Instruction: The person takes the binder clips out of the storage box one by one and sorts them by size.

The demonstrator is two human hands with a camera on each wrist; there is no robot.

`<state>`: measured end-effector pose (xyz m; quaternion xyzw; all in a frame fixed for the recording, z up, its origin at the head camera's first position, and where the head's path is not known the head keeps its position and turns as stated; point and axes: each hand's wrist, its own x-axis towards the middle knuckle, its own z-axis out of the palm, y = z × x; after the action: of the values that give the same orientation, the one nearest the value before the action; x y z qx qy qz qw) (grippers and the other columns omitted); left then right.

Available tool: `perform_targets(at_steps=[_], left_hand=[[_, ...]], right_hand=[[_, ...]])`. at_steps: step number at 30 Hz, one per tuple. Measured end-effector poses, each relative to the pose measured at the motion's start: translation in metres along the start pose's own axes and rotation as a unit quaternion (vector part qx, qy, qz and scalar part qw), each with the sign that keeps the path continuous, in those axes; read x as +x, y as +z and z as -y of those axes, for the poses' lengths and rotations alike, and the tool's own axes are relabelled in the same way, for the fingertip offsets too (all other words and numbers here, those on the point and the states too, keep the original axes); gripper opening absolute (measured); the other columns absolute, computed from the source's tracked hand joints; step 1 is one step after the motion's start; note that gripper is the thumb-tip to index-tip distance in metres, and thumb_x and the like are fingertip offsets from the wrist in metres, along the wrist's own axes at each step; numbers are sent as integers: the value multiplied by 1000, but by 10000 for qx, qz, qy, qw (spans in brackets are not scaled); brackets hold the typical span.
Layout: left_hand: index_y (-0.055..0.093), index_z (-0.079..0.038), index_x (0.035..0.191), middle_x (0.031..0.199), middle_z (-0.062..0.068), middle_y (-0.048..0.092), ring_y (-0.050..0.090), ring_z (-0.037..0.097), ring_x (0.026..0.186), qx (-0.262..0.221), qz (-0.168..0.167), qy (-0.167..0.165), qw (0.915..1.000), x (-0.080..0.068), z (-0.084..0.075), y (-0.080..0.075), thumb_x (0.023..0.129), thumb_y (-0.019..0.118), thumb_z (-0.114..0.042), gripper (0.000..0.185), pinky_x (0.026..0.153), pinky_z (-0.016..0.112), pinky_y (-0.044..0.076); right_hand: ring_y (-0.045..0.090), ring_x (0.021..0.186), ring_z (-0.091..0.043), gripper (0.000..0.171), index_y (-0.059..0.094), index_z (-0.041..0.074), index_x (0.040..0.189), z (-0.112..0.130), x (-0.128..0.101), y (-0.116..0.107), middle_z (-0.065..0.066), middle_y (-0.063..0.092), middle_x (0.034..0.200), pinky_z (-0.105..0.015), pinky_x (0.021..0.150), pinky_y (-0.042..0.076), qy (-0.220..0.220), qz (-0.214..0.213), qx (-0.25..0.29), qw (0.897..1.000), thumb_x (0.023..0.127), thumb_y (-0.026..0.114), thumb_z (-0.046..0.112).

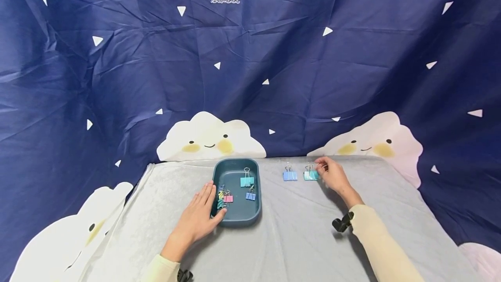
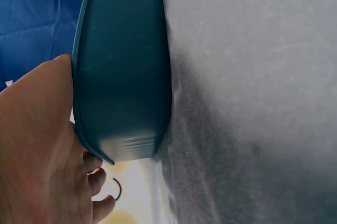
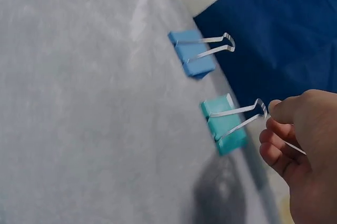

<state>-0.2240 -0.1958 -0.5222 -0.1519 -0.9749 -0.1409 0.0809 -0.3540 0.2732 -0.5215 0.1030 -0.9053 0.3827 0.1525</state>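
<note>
Along the left side of a dark teal tray (image 1: 256, 212) lies my left hand (image 1: 198, 216), fingers extended and thumb by the near left corner. The left wrist view shows that hand (image 2: 47, 145) against the tray's rim (image 2: 79, 66). On the right, my right hand (image 1: 333, 176) has its thumb and curled fingers at the wire handle of a teal binder clip (image 3: 225, 124), the thumb tip meeting the handle's end. A blue binder clip (image 3: 192, 52) stands beside it, wire handle raised. Both clips sit near the cloth's far edge.
Inside the tray are a larger teal clip (image 1: 247, 182), a small blue clip (image 1: 251, 196), a pink clip (image 1: 228, 199) and several small clips bunched at the left. Grey cloth (image 1: 297, 238) covers the table. Behind it hangs a navy curtain (image 1: 242, 47) with printed clouds.
</note>
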Motion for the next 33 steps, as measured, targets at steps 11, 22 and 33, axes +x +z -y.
perform_targets(at_steps=[11, 22, 33], left_hand=[[31, 2, 166, 176, 18, 26, 26, 36, 164, -25, -12, -3, 10000, 1, 2, 0, 104, 58, -56, 89, 132, 56, 29], [31, 2, 166, 176, 18, 26, 27, 36, 164, 17, -24, 11, 10000, 2, 4, 1, 105, 57, -57, 89, 131, 56, 31], [32, 2, 166, 176, 18, 27, 28, 36, 163, -5, -13, 12, 10000, 0, 3, 1, 105, 58, -56, 88, 131, 56, 31]], right_hand=[[62, 79, -16, 4, 72, 5, 100, 55, 16, 2, -6, 70, 87, -27, 73, 50, -691, 307, -278, 9967, 101, 73, 9], [60, 74, -8, 6, 73, 14, 95, 113, 25, 29, 4, 69, 82, -24, 70, 51, -1283, 818, -93, 9883, 99, 77, 13], [62, 81, -8, 5, 74, 11, 97, 161, 28, 71, 3, 70, 89, -26, 74, 54, -1625, 1295, -106, 9781, 100, 75, 15]])
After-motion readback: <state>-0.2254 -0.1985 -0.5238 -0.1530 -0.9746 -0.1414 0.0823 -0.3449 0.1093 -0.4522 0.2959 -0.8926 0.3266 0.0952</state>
